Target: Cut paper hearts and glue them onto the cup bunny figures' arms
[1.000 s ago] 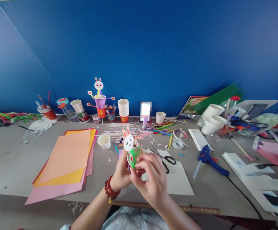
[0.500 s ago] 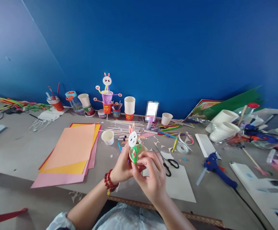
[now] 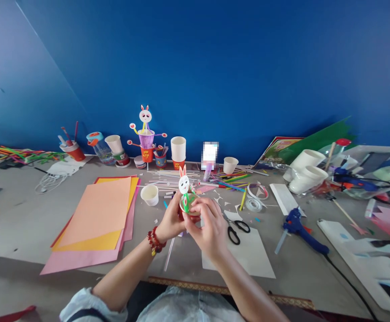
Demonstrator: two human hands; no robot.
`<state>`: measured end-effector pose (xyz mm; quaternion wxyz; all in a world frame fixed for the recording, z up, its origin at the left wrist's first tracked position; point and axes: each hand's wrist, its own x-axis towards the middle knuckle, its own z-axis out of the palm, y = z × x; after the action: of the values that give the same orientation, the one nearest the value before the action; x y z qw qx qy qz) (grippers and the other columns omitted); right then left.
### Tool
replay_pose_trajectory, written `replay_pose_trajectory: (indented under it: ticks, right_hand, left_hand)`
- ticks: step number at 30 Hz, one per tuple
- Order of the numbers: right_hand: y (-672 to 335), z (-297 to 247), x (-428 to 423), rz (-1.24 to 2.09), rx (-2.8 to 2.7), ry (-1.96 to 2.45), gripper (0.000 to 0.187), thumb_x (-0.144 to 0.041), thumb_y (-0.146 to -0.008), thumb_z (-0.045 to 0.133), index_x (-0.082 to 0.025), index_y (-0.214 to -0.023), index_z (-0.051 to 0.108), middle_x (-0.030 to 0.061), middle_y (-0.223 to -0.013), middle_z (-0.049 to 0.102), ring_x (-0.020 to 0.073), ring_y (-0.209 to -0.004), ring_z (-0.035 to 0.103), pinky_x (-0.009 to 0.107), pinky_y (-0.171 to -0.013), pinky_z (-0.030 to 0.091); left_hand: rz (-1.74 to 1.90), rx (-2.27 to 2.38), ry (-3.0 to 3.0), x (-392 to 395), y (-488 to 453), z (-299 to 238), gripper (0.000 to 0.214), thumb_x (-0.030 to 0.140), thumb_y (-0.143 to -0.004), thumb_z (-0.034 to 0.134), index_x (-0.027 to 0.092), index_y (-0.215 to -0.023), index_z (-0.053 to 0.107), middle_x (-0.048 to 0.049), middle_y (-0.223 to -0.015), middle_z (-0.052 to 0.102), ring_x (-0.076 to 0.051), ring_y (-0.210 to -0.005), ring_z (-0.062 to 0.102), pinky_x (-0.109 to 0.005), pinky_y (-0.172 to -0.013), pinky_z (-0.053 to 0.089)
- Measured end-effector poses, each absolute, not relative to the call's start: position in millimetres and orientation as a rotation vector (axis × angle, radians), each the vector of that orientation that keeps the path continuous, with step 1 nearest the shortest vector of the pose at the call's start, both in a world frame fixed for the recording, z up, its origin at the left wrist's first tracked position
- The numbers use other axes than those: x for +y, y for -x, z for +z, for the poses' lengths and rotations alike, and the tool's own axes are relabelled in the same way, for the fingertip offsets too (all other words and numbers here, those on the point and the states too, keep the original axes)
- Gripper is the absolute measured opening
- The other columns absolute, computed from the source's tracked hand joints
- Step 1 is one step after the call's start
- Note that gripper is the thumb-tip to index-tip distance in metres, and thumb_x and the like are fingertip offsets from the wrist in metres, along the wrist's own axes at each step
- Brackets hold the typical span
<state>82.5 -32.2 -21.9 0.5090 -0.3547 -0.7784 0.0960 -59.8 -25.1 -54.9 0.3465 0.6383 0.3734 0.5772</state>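
A paper cup (image 3: 195,211) with a green inside sits in my left hand (image 3: 172,218), whose fingers wrap round its side. From it rises a white paper rabbit head (image 3: 184,184) with pink ears. A green pipe cleaner (image 3: 186,202) with a small white-and-red paper piece bends over the cup's near edge. My right hand (image 3: 208,226) is closed at the cup's rim, thumb outside and fingertips over the opening. Its fingers partly hide the cup and whatever lies between them.
Black-handled scissors (image 3: 237,229) lie on white paper (image 3: 253,259) to the right, near a blue glue gun (image 3: 304,232). Coloured sheets (image 3: 97,214) are stacked left. A finished rabbit cup figure (image 3: 147,139) stands by the wall. A white cup (image 3: 149,195) stands behind my left hand.
My hands and the cup have shifted slightly, and the cup is tilted a little differently. The whole view has moved slightly. Both hands stay on the cup.
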Motion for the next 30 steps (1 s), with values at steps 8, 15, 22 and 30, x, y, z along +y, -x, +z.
replay_pose_trajectory:
  ticks: [8,15,22,30]
  right_hand:
    - [-74.6,-25.3,-14.6,0.169,-1.869,0.886,0.010,-0.021,-0.089,0.063,-0.023,-0.086,0.054,0.0079,-0.094,0.065,0.0257,-0.091,0.062,0.041,-0.080,0.051]
    - [-69.5,-23.3,-14.5,0.192,-1.876,0.882,0.011,-0.020,-0.089,0.064,-0.023,-0.086,0.054,0.0082,-0.096,0.066,0.0259,-0.093,0.062,0.042,-0.082,0.050]
    - [-65.4,-22.2,-16.2,0.195,-1.879,0.881,0.009,-0.021,-0.089,0.063,-0.023,-0.086,0.055,0.0083,-0.097,0.066,0.0257,-0.094,0.063,0.042,-0.084,0.051]
    - [-63.1,-23.0,-18.3,0.191,-1.869,0.879,0.010,-0.020,-0.087,0.064,-0.024,-0.087,0.055,0.0075,-0.097,0.067,0.0253,-0.093,0.063,0.041,-0.084,0.050]
  left_hand:
    - [1.515,0.811,-1.433,-9.6,52.1,-57.1,0.073,0.036,-0.071,0.084,0.023,-0.134,0.049,-0.0108,-0.121,0.067,-0.027,-0.106,0.066,-0.038,-0.093,0.053]
    - [1.524,0.842,-1.451,-9.3,58.4,-62.7,0.079,0.038,-0.071,0.084,0.023,-0.139,0.048,-0.0113,-0.122,0.066,-0.029,-0.112,0.064,-0.043,-0.098,0.051]
    - [1.547,0.863,-1.459,-12.3,63.0,-63.5,0.069,0.039,-0.073,0.082,0.022,-0.132,0.052,-0.0102,-0.119,0.066,-0.028,-0.110,0.064,-0.043,-0.098,0.051]
    - [1.529,0.864,-1.463,-15.9,64.6,-61.8,0.065,0.043,-0.078,0.077,0.024,-0.135,0.051,-0.0104,-0.124,0.064,-0.029,-0.116,0.062,-0.046,-0.103,0.048]
